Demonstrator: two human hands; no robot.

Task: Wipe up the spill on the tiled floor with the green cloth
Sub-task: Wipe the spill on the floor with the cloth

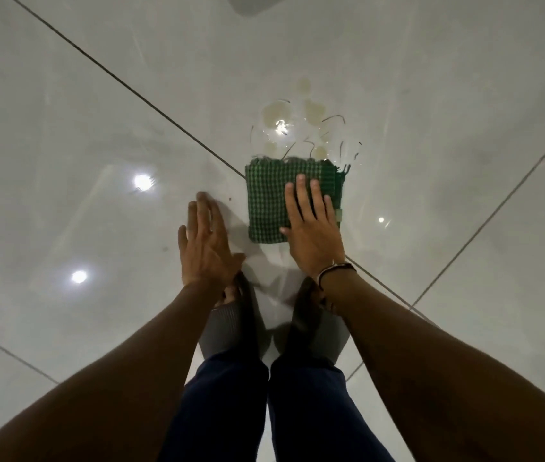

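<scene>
A folded green checked cloth (269, 198) lies flat on the glossy tiled floor (97, 135). My right hand (311, 225) presses palm-down on the cloth's right half, fingers spread. Just beyond the cloth's far edge sits the spill (292, 123), a patch of clear liquid with several pale yellowish blobs; the cloth's far edge touches its near rim. My left hand (206, 241) hovers flat over or rests on the bare tile to the left of the cloth, fingers apart, holding nothing.
My two feet in grey slippers (231, 328) stand close behind the hands, with dark trouser legs below. Dark grout lines (131, 90) cross the floor diagonally. A pale object's corner (254, 3) shows at the top edge. Ceiling lights reflect on the tiles at left.
</scene>
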